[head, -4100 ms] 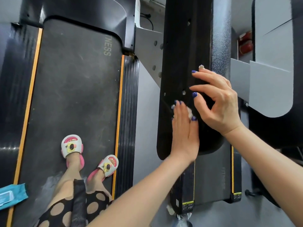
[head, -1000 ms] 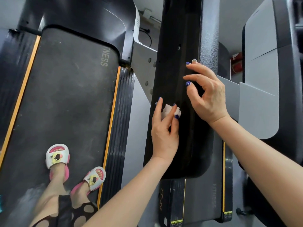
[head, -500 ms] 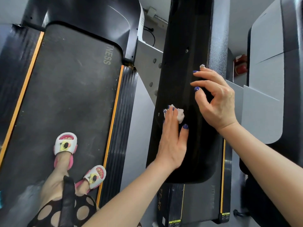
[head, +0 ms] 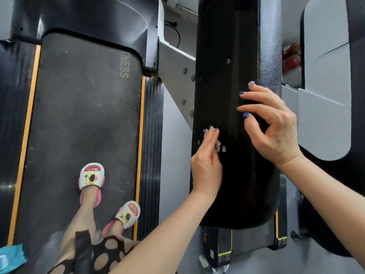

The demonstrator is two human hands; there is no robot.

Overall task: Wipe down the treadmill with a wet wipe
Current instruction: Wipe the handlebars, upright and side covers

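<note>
The left hand [head: 207, 165] pressed a balled wet wipe [head: 219, 146] flat-fingered against the black panel [head: 227, 76]; the right hand [head: 272, 125], fingers loosely curled, touched its right edge.

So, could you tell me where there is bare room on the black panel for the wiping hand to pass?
The panel is bare above both hands, up past a small screw hole, and again below the left hand down to the rounded bottom edge. It is crowded mid-panel, where the wipe sits close to the right hand.

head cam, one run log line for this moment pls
step: wiping black panel | left hand: presses wet wipe to panel | right hand: fingertips on panel edge
</note>
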